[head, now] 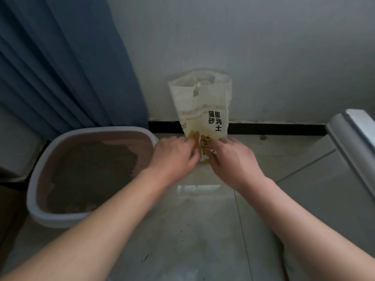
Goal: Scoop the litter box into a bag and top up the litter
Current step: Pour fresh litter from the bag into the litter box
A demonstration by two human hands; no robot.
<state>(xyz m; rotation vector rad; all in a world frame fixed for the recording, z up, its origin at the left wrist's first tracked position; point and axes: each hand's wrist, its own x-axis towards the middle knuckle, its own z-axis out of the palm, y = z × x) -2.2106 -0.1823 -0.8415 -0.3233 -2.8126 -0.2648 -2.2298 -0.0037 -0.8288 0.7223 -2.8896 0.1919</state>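
- Two bare forearms reach in from the near edge of the tiled floor and converge toward its far edge.
- Left hand: fingers curled, pinching the lower end of the litter bag from its left side.
- Right hand: fingers likewise curled, gripping the same lower end from the right. The two hands are close together with the bag's crumpled bottom between them.
- Litter box: stands on the floor at the left, just beside the left wrist, with its rim apart from the bag. The litter inside lies uneven, heaped toward the far side.
- The litter bag rises from the hands with its open mouth uppermost, at the far edge of the floor against the black skirting and grey wall. It looks limp and translucent, probably near empty.
- Far left: a blue curtain. Far right: a grey unit.
- Progress, as judged: no scoop or waste bag is in view, so scooping cannot be confirmed. The heap suggests the top-up is largely poured. Levelling and disposing of the bag appear to remain.
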